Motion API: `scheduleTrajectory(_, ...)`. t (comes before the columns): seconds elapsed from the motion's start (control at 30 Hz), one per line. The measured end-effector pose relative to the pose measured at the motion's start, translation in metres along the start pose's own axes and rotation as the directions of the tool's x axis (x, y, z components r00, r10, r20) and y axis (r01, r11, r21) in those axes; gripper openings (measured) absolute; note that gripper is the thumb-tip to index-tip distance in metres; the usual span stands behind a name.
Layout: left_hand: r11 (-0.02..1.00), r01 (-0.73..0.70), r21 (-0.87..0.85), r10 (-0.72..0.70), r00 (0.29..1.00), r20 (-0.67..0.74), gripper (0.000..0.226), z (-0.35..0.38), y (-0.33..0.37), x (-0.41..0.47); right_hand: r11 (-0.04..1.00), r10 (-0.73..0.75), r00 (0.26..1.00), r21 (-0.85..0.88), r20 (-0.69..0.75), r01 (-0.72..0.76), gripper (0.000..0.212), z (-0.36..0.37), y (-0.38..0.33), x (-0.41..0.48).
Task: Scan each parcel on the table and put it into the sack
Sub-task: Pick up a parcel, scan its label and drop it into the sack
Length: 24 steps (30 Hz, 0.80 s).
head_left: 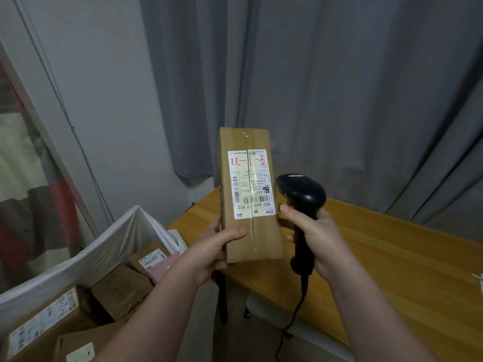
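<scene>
Cardboard parcel (pixel 249 194), glossy black scanner (pixel 300 194)

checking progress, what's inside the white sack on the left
Inside the large white sack lie at least four brown cardboard parcels, some labelled, and a flat pink packet. Whatever sits beneath them, and the sack's bottom, is covered.

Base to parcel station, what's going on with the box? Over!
Left hand grips box upright, label facing camera. Right hand holds scanner beside label. Sack open at left, parcels inside. Nothing blocking.
</scene>
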<state>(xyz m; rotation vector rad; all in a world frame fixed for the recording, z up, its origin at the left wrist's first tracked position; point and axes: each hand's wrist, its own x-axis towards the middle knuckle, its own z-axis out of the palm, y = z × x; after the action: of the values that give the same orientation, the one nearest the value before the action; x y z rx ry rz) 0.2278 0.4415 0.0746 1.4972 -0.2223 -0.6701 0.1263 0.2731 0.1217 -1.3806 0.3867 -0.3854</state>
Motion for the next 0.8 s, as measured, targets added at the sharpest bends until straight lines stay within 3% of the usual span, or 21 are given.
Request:
scheduleTrajectory(0.2,1.0,0.026,0.012,-0.025,0.995,-0.094,0.079,-0.025,-0.001,0.0,0.928,-0.121,0.978,-0.331,0.167,0.172,0.016,-0.007,-0.017,-0.002)
scheduleTrajectory(0.43,0.995,-0.002,0.1,0.016,0.99,-0.138,0.087,-0.07,0.006,-0.002,0.655,-0.163,0.925,-0.664,0.342,0.361,0.02,0.006,-0.025,0.003)
scheduleTrajectory(0.6,0.996,0.021,0.089,-0.01,0.993,-0.12,0.087,-0.099,0.008,-0.009,0.525,-0.151,0.871,-0.709,0.466,0.471,0.025,0.026,-0.025,0.002)
scheduleTrajectory(0.7,0.998,0.017,0.057,-0.01,0.992,-0.123,0.082,-0.11,0.009,-0.019,0.509,-0.156,0.845,-0.691,0.512,0.513,0.028,0.039,-0.022,0.002)
scheduleTrajectory(0.8,1.0,0.012,-0.005,-0.012,0.993,-0.114,0.061,-0.12,0.008,-0.028,0.528,-0.17,0.82,-0.652,0.547,0.544,0.025,0.052,-0.017,0.003)
